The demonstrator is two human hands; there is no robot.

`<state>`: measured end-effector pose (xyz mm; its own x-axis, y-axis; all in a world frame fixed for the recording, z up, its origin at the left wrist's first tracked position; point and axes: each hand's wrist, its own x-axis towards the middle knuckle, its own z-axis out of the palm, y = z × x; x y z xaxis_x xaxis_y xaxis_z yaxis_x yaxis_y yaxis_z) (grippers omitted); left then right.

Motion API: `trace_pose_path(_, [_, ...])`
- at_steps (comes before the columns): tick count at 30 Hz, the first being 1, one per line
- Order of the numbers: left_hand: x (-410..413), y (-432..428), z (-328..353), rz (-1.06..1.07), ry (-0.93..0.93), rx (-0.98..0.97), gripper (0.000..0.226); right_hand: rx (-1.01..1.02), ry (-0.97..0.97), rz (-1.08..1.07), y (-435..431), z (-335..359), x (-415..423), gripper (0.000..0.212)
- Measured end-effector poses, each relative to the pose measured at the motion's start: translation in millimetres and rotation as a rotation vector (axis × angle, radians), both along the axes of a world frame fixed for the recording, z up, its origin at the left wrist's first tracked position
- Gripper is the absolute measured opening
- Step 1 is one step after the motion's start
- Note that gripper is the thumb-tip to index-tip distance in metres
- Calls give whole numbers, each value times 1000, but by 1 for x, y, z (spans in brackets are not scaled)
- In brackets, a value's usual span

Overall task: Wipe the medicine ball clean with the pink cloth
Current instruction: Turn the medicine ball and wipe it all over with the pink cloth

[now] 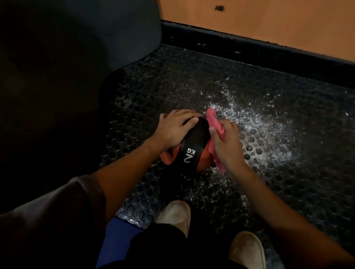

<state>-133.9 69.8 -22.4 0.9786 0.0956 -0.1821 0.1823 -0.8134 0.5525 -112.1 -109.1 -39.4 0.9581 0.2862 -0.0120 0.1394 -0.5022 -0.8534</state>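
A black and orange medicine ball [192, 147], marked "2 KG" in white, sits on the dark studded rubber floor [294, 183] in the middle of the head view. My left hand [175, 128] lies flat over the ball's top left side, fingers spread and touching it. My right hand [228, 143] grips the pink cloth [214, 126] and holds it against the ball's right side. One end of the cloth sticks up above my fingers, the other hangs down below my wrist.
Wet droplets glisten on the floor [252, 118] right of the ball. A large dark padded object [74, 45] fills the left. An orange wall [263, 14] with a black skirting runs along the back. My two light shoes [175, 215] stand close below the ball.
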Motion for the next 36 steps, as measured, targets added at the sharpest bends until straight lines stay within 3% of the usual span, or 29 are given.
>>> trace_pose_path(5, [18,-6,-2,146,80,-154,64,-63,-255,162,1,-7,-15,25])
trace_pose_path(11, [25,-19,-2,254,86,-141,48,-24,-155,-27,0,-3,12,20])
trace_pose_path(15, [30,-15,-2,340,101,-149,47,-54,-282,151,11,4,-8,19])
trace_pose_path(17, [31,-16,-3,369,93,-152,47,-40,-236,133,7,5,-2,19])
trace_pose_path(21, [23,-26,-5,429,70,-169,49,-18,9,-107,-6,-1,12,21])
trace_pose_path(23, [19,-27,-4,454,62,-167,46,-51,-30,-127,0,0,3,21])
trace_pose_path(27, [17,-21,-8,510,65,-175,42,-40,-227,87,6,-2,-29,32])
trace_pose_path(30, [12,-16,-14,574,44,-234,41,3,-140,17,-10,-23,-43,33])
trace_pose_path(33, [7,-14,-16,662,6,-268,40,25,-31,-118,-10,-21,-38,18])
trace_pose_path(36, [2,-17,-14,766,9,-259,38,-34,-90,-95,10,-1,-26,14])
